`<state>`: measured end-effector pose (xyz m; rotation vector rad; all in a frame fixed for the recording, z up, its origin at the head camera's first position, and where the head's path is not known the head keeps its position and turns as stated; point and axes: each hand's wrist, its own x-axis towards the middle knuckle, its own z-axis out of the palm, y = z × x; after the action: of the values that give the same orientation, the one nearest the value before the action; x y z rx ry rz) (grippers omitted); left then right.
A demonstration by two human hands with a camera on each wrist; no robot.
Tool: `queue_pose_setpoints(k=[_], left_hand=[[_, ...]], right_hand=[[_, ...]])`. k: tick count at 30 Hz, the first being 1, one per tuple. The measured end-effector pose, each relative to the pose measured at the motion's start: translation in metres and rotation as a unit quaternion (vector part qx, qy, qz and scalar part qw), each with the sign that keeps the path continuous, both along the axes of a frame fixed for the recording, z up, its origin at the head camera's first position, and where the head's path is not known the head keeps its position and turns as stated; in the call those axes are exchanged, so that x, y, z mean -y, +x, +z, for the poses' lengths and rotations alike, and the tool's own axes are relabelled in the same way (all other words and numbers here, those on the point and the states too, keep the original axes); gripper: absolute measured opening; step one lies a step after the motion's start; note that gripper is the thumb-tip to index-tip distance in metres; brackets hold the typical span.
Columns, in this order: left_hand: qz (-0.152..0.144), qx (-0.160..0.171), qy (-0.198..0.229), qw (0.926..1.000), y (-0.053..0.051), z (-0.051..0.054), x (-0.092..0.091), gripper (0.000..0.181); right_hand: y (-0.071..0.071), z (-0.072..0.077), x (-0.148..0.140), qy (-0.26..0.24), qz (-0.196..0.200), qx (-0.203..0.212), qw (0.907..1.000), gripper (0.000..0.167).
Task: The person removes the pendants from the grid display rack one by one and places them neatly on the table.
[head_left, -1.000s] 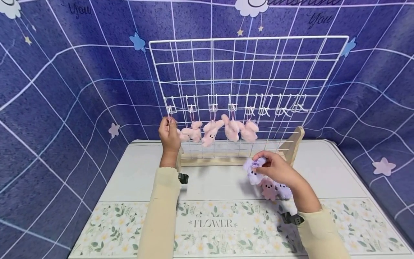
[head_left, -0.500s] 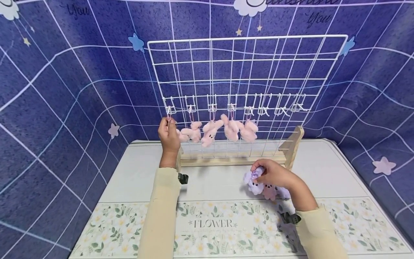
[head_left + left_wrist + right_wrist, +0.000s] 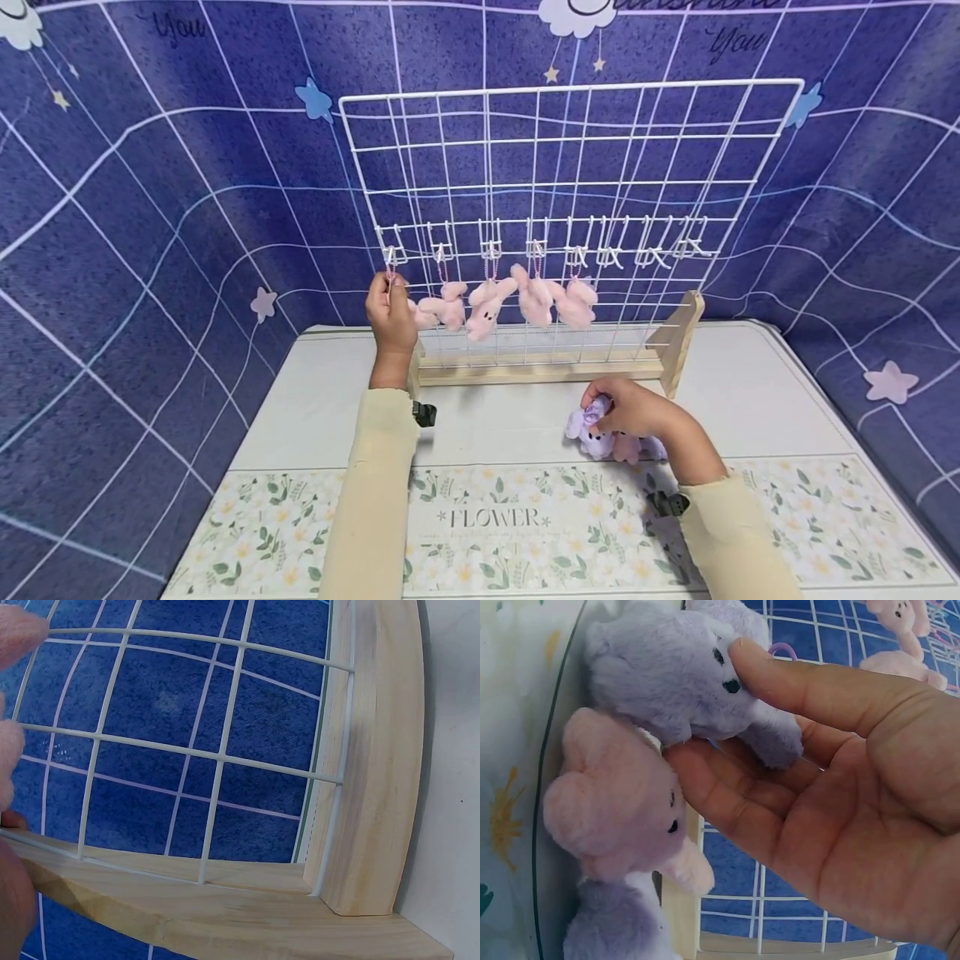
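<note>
My left hand is raised at the leftmost hook, its fingers curled at a pink bead chain. It holds the pink plush bunny keychain there, mostly hidden by the hand; only pink fur shows at the left wrist view's edge. Down on the table, my right hand pinches a purple plush bunny keychain between thumb and fingers. That bunny stands upright on the surface, face outward. Right beside it are a pink plush bunny and a second purple plush, both partly covered by the hand.
A white wire grid rack with a wooden base stands at the back. Several pink plush bunnies hang from its hooks; bare white hooks are at the right. A flower-printed mat covers the table's front.
My right hand has lowered the purple bunny onto the table beside the pink and purple plushes. The left hand stays at the leftmost hook.
</note>
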<state>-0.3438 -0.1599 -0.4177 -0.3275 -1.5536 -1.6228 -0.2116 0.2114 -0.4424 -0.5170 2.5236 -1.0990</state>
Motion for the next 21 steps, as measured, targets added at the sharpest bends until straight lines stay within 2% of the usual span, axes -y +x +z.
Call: queue_pose_setpoints(k=[10, 21], left_hand=[[-0.001, -0.001, 0.003, 1.0, -0.0004, -0.0002, -0.0002, 0.027], [0.001, 0.002, 0.001, 1.0, 0.0017, 0.0005, -0.0004, 0.023]], right_hand=[[0.0, -0.0025, 0.0045, 0.029, -0.007, -0.006, 0.9996, 0.031], [0.0017, -0.005, 0.0087, 0.058, -0.065, -0.034, 0.9956, 0.029]])
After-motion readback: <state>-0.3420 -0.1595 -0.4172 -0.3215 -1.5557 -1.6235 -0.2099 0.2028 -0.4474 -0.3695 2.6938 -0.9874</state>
